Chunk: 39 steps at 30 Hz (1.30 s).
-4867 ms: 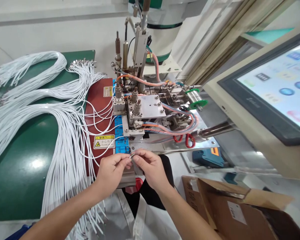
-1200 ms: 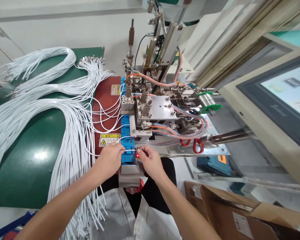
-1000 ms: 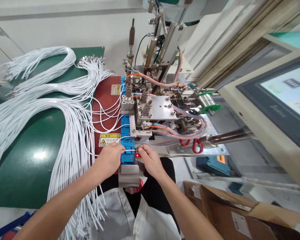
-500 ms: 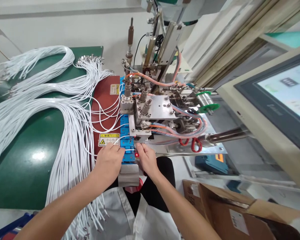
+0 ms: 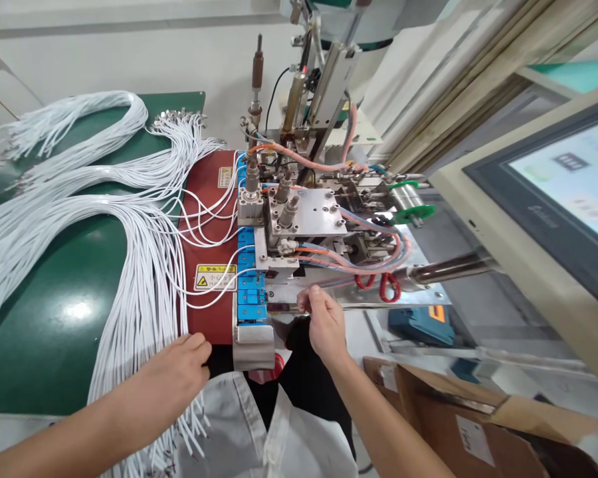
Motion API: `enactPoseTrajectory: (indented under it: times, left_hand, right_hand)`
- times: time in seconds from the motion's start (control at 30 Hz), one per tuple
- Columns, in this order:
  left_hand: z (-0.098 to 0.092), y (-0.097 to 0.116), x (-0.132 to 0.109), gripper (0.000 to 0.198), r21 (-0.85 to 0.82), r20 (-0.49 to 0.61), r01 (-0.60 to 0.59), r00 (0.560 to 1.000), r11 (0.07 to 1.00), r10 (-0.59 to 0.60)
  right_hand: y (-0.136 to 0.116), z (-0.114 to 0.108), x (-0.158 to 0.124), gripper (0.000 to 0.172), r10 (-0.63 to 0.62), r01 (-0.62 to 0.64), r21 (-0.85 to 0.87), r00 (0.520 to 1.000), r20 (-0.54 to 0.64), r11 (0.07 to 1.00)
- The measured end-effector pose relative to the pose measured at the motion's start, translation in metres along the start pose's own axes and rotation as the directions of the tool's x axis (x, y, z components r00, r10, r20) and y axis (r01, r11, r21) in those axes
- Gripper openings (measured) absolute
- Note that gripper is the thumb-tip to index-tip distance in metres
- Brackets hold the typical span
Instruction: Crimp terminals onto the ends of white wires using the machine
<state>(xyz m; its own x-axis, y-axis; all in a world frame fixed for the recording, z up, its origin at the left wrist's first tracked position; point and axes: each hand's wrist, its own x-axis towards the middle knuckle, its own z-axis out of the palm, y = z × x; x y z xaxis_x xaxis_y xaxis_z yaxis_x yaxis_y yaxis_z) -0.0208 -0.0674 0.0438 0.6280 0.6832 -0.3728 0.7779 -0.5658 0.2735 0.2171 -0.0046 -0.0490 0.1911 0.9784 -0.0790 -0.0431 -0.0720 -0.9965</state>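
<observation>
My left hand lies over the lower part of a thick bundle of white cables, at the front edge of the red-brown plate. Its fingers are curled and point right; whatever is beneath them is hidden. In front of the machine's metal base, my right hand hovers with thumb and fingers drawn together, and no cable shows in it. Between the hands runs a row of blue clamps. Several white cables run from the bundle into this row, the nearest entering just ahead of the front clamps.
A steel machine head with air hoses stands over the clamps. Behind it is a green-flanged wire spool. A screen juts in at right, above a cardboard box. The green table carries the cable bundles. A curved metal guard ends the row.
My left hand has moved left and down from the clamps to the bundle. My right hand has drawn away to the right. The cable between them now runs back to the bundle.
</observation>
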Motion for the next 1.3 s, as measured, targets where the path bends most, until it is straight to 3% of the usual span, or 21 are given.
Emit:
enactPoseTrajectory:
  times: [0.1, 0.27, 0.4, 0.5, 0.67, 0.73, 0.87, 0.97, 1.03, 1.1, 1.17, 1.3]
  left_hand:
    - [0.001, -0.001, 0.002, 0.010, 0.014, 0.048, -0.035, 0.998, 0.999, 0.034]
    - [-0.018, 0.010, 0.028, 0.009, -0.284, 0.008, -0.056, 0.998, 0.957, 0.061]
    - [-0.022, 0.016, 0.047, 0.011, -0.515, -0.157, -0.001, 0.983, 0.857, -0.093]
    - [-0.017, 0.018, 0.061, 0.011, -0.597, -0.273, 0.050, 0.926, 0.800, -0.262]
    - [-0.008, 0.026, 0.079, 0.013, -0.667, -0.363, 0.011, 0.868, 0.745, -0.337]
    - [-0.004, 0.029, 0.084, 0.018, -0.738, -0.374, -0.033, 0.851, 0.674, -0.369]
    - [0.002, 0.031, 0.088, 0.025, -0.903, -0.305, -0.099, 0.835, 0.419, -0.459]
    - [0.003, 0.031, 0.089, 0.034, -0.949, -0.253, -0.120, 0.840, 0.291, -0.479]
    - [0.000, 0.029, 0.088, 0.034, -0.939, -0.276, -0.131, 0.837, 0.316, -0.473]
    - [-0.004, 0.028, 0.087, 0.028, -0.905, -0.328, -0.144, 0.836, 0.401, -0.440]
    - [-0.007, 0.026, 0.086, 0.024, -0.877, -0.348, -0.142, 0.845, 0.458, -0.406]
    - [-0.008, 0.021, 0.088, 0.021, -0.896, -0.273, -0.088, 0.882, 0.435, -0.385]
  right_hand:
    - [-0.004, 0.001, -0.004, 0.043, 0.005, -0.005, -0.006, 1.000, 0.029, 1.000]
    - [-0.014, 0.005, -0.013, 0.040, 0.009, -0.010, 0.011, 0.993, 0.118, 1.000]
    - [-0.018, 0.002, -0.024, 0.036, -0.029, 0.011, 0.091, 0.978, 0.209, 0.996]
    - [-0.018, 0.000, -0.032, 0.034, -0.091, 0.043, 0.188, 0.962, 0.257, 0.981]
    - [-0.027, 0.003, -0.032, 0.008, -0.104, 0.097, 0.044, 0.975, 0.196, 0.994]
    - [-0.031, 0.008, -0.029, 0.007, -0.078, 0.073, 0.033, 0.982, 0.171, 0.997]
    - [-0.031, 0.019, -0.025, 0.006, -0.046, 0.033, 0.079, 0.985, 0.168, 0.996]
    - [-0.030, 0.023, -0.028, 0.014, -0.222, 0.244, -0.085, 0.952, 0.211, 0.966]
    - [-0.030, 0.022, -0.029, 0.018, -0.365, 0.431, -0.236, 0.889, 0.278, 0.871]
    - [-0.031, 0.019, -0.029, 0.020, -0.425, 0.522, -0.337, 0.846, 0.322, 0.784]
    - [-0.032, 0.015, -0.026, 0.019, -0.408, 0.496, -0.357, 0.864, 0.296, 0.792]
    - [-0.035, 0.006, -0.019, 0.017, -0.283, 0.324, -0.150, 0.928, 0.241, 0.934]
